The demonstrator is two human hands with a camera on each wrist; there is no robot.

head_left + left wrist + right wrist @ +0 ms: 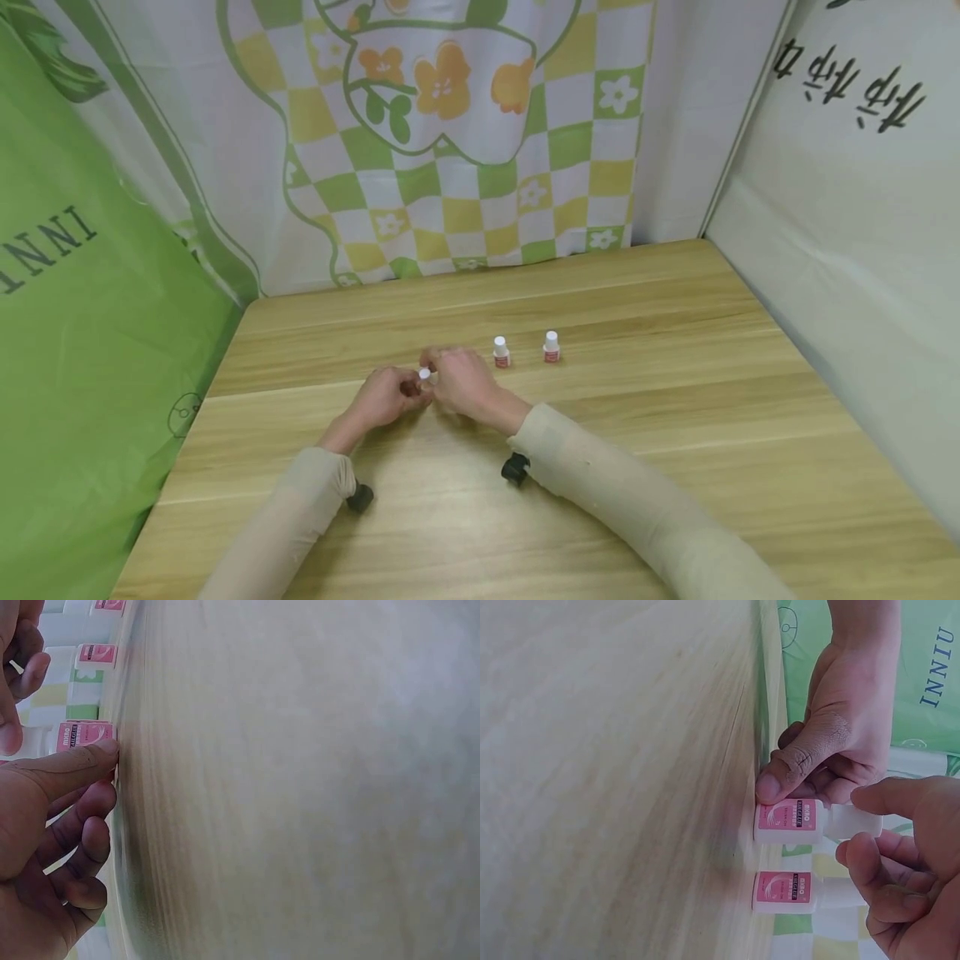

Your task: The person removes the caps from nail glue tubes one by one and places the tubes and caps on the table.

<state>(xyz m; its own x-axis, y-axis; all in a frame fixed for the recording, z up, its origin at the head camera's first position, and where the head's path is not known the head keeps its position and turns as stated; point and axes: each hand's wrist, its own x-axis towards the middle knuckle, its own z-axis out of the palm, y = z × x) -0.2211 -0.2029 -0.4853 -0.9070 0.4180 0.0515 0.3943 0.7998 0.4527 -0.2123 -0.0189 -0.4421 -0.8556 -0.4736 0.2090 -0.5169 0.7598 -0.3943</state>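
A small white bottle with a pink label (786, 820) stands upright on the table between the two hands. My left hand (385, 395) pinches it low down, with the thumb (90, 756) along the label near the base. The fingers of my right hand (467, 382) pinch the white cap (424, 375) from both sides. In the right wrist view, a second bottle of the same kind (783, 892) stands close beside the held one. The right hand hides part of the table behind the held bottle in the head view.
Two like bottles stand upright to the right of the hands, one nearer (502, 353) and one farther right (551, 347). The wooden table (450, 533) meets a patterned curtain (465, 208) at the back, a green cloth (90, 333) on the left and a white one on the right.
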